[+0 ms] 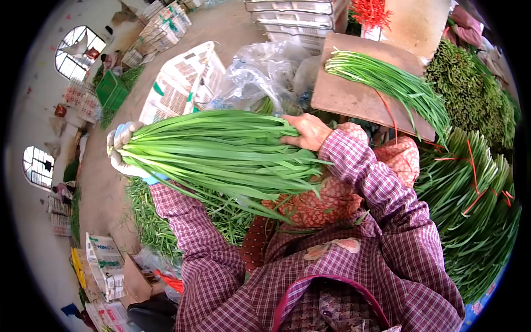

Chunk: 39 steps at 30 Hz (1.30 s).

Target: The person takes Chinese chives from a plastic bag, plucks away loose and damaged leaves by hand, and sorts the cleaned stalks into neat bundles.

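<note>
A large loose bunch of garlic chives (221, 152) lies across in front of me, its pale stem ends to the left and green leaves to the right. My left hand (123, 149), in a whitish glove, is closed around the stem ends. Bare, my right hand (308, 131) grips the upper leaves near their tips. Some long leaves droop below the bunch, over my patterned red lap cloth (315, 202). On a brown board (337, 91) to the upper right rests a second bunch of chives (387, 83), with a red tie strip (387, 110) hanging beside it.
Bundled chives with red ties (475, 205) are piled at my right, below a heap of greens (464, 83). Beyond my hands stand a white plastic crate (185, 83) and clear plastic bags (265, 69). Loose leaves (149, 216) litter the floor. Red ties (370, 12) hang at the top.
</note>
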Tool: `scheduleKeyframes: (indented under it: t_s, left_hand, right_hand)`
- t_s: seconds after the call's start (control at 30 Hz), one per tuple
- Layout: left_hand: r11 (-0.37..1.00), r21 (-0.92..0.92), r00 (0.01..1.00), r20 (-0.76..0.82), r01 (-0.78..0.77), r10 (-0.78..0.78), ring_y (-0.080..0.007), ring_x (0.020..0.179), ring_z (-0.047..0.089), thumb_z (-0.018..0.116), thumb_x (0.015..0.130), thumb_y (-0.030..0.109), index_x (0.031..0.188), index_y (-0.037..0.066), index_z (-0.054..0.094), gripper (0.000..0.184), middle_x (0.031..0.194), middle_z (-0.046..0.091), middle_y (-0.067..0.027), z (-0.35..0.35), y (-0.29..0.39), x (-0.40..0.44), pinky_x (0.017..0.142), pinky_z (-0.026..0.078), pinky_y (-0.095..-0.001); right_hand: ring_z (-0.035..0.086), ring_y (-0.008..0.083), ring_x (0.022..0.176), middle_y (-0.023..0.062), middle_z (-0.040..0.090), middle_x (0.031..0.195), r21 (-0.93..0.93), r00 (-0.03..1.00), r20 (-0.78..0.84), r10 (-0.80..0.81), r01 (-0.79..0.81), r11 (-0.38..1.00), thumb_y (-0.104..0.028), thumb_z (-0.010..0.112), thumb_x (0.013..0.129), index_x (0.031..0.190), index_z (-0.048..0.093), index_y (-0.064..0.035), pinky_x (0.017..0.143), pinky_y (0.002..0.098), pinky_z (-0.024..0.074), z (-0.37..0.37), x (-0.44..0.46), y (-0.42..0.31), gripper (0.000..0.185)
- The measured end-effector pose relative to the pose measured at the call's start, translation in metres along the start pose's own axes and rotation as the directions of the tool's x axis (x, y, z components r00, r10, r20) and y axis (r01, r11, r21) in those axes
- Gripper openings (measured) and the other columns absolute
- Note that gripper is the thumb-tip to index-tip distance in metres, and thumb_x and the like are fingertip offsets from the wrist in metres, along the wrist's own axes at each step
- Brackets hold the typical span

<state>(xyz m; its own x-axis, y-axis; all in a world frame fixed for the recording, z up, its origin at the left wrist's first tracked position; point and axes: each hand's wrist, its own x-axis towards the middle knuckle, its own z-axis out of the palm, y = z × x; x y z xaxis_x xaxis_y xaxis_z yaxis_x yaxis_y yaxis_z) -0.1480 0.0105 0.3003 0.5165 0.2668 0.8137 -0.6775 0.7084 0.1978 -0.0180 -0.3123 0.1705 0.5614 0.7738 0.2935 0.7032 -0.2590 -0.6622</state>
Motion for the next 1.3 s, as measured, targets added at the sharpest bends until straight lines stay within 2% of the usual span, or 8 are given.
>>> scheduleKeyframes:
  t_s: [0.2, 0.47, 0.67, 0.7, 0.9, 1.1, 1.13, 1.3]
  left_hand:
    - [0.971, 0.182, 0.981, -0.092, -0.154, 0.173, -0.0103, 0.07, 0.049, 0.06, 0.081, 0.018, 0.086, 0.014, 0.054, 0.008, 0.072, 0.048, 0.0065, -0.009, 0.043, 0.002, 0.085, 0.044, -0.0341]
    - [0.965, 0.23, 0.986, -0.081, -0.124, 0.146, -0.0116, 0.074, 0.051, 0.059, 0.081, 0.018, 0.086, 0.013, 0.054, 0.008, 0.074, 0.05, 0.0049, -0.01, 0.043, 0.009, 0.084, 0.045, -0.0361]
    - [0.777, 0.627, 0.958, -0.186, -0.054, 0.217, -0.019, 0.082, 0.05, 0.055, 0.083, 0.017, 0.096, 0.008, 0.056, 0.016, 0.082, 0.052, -0.0051, 0.017, 0.026, 0.015, 0.088, 0.043, -0.0422]
    - [0.826, 0.562, 0.998, -0.057, 0.034, -0.002, -0.0195, 0.084, 0.049, 0.054, 0.084, 0.015, 0.102, 0.007, 0.053, 0.02, 0.085, 0.051, -0.005, 0.02, 0.024, 0.02, 0.091, 0.041, -0.0421]
    - [0.418, 0.901, 0.985, 0.16, -0.119, -0.066, -0.0225, 0.092, 0.052, 0.052, 0.087, 0.006, 0.107, 0.005, 0.048, 0.021, 0.095, 0.056, -0.0085, 0.117, -0.081, 0.02, 0.101, 0.035, -0.0446]
    - [0.938, 0.345, 0.927, 0.345, 0.023, -0.15, -0.0285, 0.098, 0.06, 0.049, 0.085, 0.015, 0.108, 0.001, 0.058, 0.028, 0.1, 0.066, -0.0185, 0.13, -0.122, 0.065, 0.104, 0.036, -0.0514]
    - [0.843, 0.499, 0.932, 0.362, -0.202, 0.01, -0.0307, 0.099, 0.061, 0.047, 0.086, 0.018, 0.107, -0.001, 0.059, 0.031, 0.101, 0.065, -0.0211, 0.121, -0.141, 0.072, 0.103, 0.038, -0.0516]
    - [0.999, 0.028, 0.994, 0.1, 0.047, -0.049, -0.0374, 0.088, 0.065, 0.046, 0.087, 0.028, 0.096, 0.003, 0.066, 0.033, 0.096, 0.067, -0.0214, 0.126, -0.272, 0.079, 0.085, 0.053, -0.0513]
  right_hand:
    - [0.066, 0.0297, 0.087, 0.0133, 0.069, 0.092, -0.405, 0.934, 0.022, 0.355, -0.317, 0.858, -0.029, 0.06, 0.086, 0.117, 0.059, -0.0185, 0.08, 0.0409, 0.0525, -0.032, -0.029, 0.048, 0.032]
    - [0.067, 0.0244, 0.086, 0.0163, 0.068, 0.096, -0.021, 0.873, -0.478, 0.095, -0.12, 0.993, -0.036, 0.061, 0.087, 0.112, 0.06, -0.004, 0.076, 0.0357, 0.0523, -0.08, -0.016, -0.002, 0.041]
    - [0.041, 0.0328, 0.128, 0.0203, 0.039, 0.14, 0.141, 0.935, -0.33, -0.128, 0.183, 0.973, -0.048, 0.077, 0.069, 0.142, 0.029, -0.0061, 0.104, 0.0467, 0.0372, -0.055, 0.012, -0.098, 0.097]
    - [0.036, 0.0344, 0.13, 0.0223, 0.037, 0.14, 0.11, 0.944, -0.291, -0.157, 0.196, 0.974, -0.055, 0.077, 0.064, 0.143, 0.026, -0.0067, 0.108, 0.0477, 0.0313, -0.052, 0.019, -0.117, 0.106]
    - [0.031, 0.038, 0.131, 0.023, 0.034, 0.138, 0.073, 0.816, -0.464, -0.346, 0.424, 0.903, -0.063, 0.081, 0.046, 0.145, 0.023, -0.0098, 0.107, 0.0542, 0.0269, -0.003, 0.063, -0.149, 0.126]
    - [0.05, 0.0298, 0.11, 0.0157, 0.051, 0.119, -0.379, 0.482, -0.709, -0.515, 0.356, 0.854, -0.047, 0.085, 0.051, 0.138, 0.038, -0.0112, 0.093, 0.047, 0.0381, -0.086, 0.056, -0.107, 0.105]
    - [0.053, 0.0272, 0.101, 0.0121, 0.055, 0.109, -0.484, 0.497, -0.675, -0.545, 0.259, 0.836, -0.043, 0.084, 0.054, 0.135, 0.043, -0.0132, 0.088, 0.0444, 0.0401, -0.111, 0.044, -0.103, 0.096]
    - [0.057, 0.0211, 0.08, 0.0027, 0.055, 0.084, -0.815, 0.675, -0.512, -0.532, -0.185, 0.549, -0.041, 0.082, 0.057, 0.129, 0.048, -0.0324, 0.079, 0.0388, 0.0429, -0.22, -0.027, -0.083, 0.08]
